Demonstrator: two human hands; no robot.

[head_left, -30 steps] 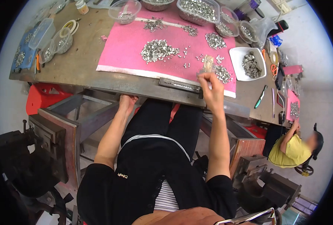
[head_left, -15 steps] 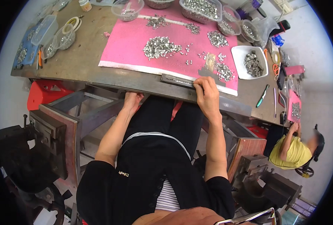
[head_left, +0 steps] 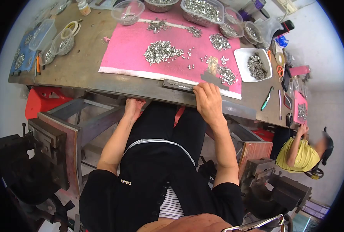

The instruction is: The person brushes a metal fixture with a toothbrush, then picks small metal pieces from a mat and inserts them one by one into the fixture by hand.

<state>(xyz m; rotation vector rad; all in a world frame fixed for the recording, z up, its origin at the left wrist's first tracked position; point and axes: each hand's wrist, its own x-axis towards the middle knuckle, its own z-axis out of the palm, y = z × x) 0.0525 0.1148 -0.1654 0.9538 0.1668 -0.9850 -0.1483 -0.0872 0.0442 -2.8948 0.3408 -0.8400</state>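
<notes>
My right hand (head_left: 209,101) is at the front edge of the workbench (head_left: 129,86). Its fingers are bent and pressed together over the right part of a dark slotted metal bar (head_left: 177,85), covering that end. Small shiny bits show along the bar's slot. Whatever the fingertips pinch is hidden. Below the bench edge, my left hand (head_left: 134,108) is closed with its fingers curled, and their contents cannot be made out. Behind the bar, a pink mat (head_left: 121,54) carries a large heap of small metal pieces (head_left: 160,52) and several smaller piles.
A white tray (head_left: 241,71) of metal parts stands at the right, near a green-handled brush (head_left: 267,98) and orange scissors (head_left: 280,71). Clear plastic tubs (head_left: 185,14) line the back. Bench vises (head_left: 50,137) flank my seat. A co-worker in a yellow shirt (head_left: 297,154) sits at far right.
My right hand has shifted slightly left along the metal bar. The left hand stays below the bench edge. The whole view has moved a little.
</notes>
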